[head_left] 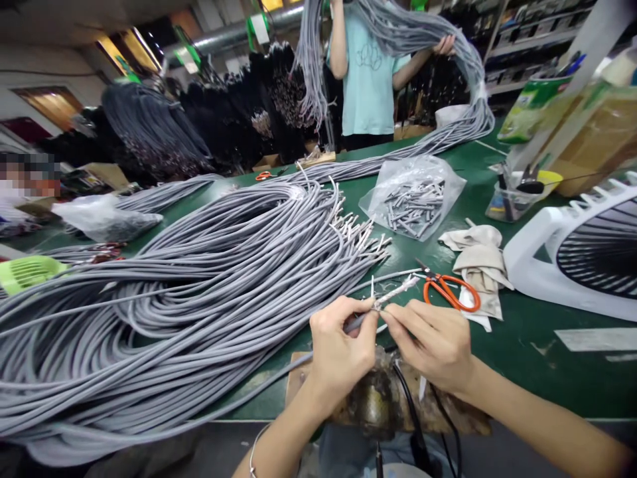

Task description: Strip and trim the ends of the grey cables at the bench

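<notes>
Between thumb and fingers, my left hand (343, 342) grips a grey cable (354, 324) close to its stripped end. Pale inner strands (398, 290) stick out of that end, up and to the right. My right hand (432, 342) pinches at the base of these strands, its fingertips almost touching the left ones. What exactly lies between the right fingertips is too small to make out. Scissors with orange handles (444, 290) lie just beyond my right hand. A big coil of grey cables (199, 279) spreads to the left, many ends stripped to white.
A clear plastic bag of short grey pieces (415, 202) lies beyond my hands. To the right are a crumpled cloth (480, 255) and a white fan (547, 259). A wooden board with a metal device (373, 398) sits below my hands. Across the table (537, 365), a person (368, 73) lifts cables.
</notes>
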`<state>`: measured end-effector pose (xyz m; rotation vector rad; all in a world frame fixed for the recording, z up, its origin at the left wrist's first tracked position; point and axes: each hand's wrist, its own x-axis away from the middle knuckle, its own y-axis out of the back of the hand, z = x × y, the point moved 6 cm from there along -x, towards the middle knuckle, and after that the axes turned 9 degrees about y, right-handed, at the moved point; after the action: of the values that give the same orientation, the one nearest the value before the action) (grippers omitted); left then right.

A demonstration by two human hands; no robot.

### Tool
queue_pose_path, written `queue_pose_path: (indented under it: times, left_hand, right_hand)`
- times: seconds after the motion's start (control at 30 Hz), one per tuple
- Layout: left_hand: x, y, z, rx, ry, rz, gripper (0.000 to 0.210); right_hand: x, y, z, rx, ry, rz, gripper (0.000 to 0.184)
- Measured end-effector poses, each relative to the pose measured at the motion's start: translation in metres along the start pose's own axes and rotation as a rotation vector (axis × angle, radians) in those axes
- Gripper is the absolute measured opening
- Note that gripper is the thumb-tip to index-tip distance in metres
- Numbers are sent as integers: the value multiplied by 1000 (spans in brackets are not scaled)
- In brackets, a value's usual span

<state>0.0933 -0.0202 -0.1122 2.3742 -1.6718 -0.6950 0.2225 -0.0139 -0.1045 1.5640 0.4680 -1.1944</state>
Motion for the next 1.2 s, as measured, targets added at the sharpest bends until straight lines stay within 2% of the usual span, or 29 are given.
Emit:
queue_pose_path:
  times: [0.1,0.2,0.5,0.7,0.87,0.93,1.0,1.1,1.2]
  left_hand:
    - [-1,0,10,161,151,61,12]
    - [0,1,15,272,222,84,15]
    - [2,1,11,180,124,54,12]
    - [3,3,5,107,32,28,9]
    - [2,-3,10,193,149,99,10]
    - [1,-4,12,203,156,105,10]
    - [1,-1,10,162,93,55,10]
    - [3,4,3,53,-82,-42,11]
    - [6,3,-4,-48,-196,-46,11]
  right_hand:
    - [-1,-1,-9,-79,-78,30,8]
    - [-2,1,-16,-76,-125,18,6]
    - [0,0,-13,-70,-125,55,7]
    - [-1,-4,-18,-240,-262,73,14]
    - [2,0,-9,-159,-126,1,8]
    - [3,0,-7,-133,-82,-4,6]
    - [2,-1,-8,-145,-98,4,7]
    - [-2,-6,-14,-208,-234,62,15]
    - [-3,-6,-15,-222,-285,59,18]
